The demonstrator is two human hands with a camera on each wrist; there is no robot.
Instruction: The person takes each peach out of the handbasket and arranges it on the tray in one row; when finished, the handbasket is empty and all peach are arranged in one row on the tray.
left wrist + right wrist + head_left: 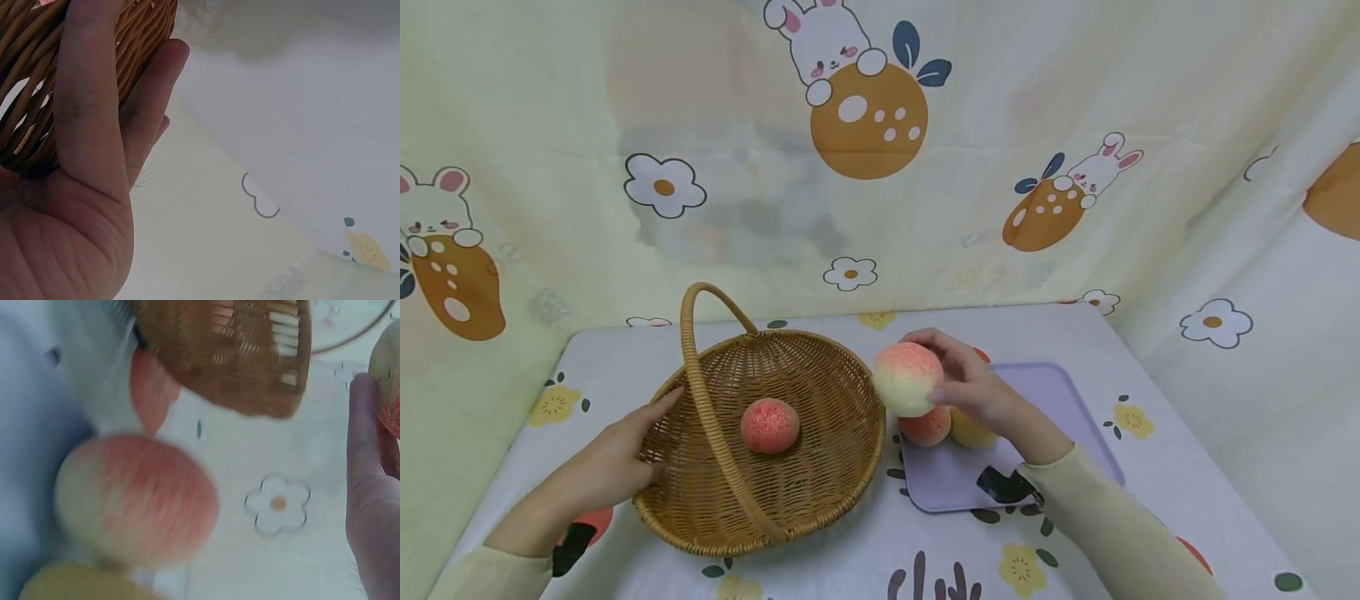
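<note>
A pink and cream peach [908,379] is held in my right hand [973,387], above the left part of the purple tray and close to the basket's right rim. The right wrist view shows fingers around this peach [390,381] at its right edge. At the left side of the wicker basket [827,475], my left hand [613,458] grips the rim. In the left wrist view a finger lies across the basket's weave [144,47]. One reddish peach [770,426] rests inside the basket, near its middle.
On the purple tray [1037,379], another peach [927,427] lies beside a yellow fruit [970,431], partly hidden by my right hand. The basket's tall handle [703,392] arches over it. Behind the table hangs a rabbit-print curtain [970,267].
</note>
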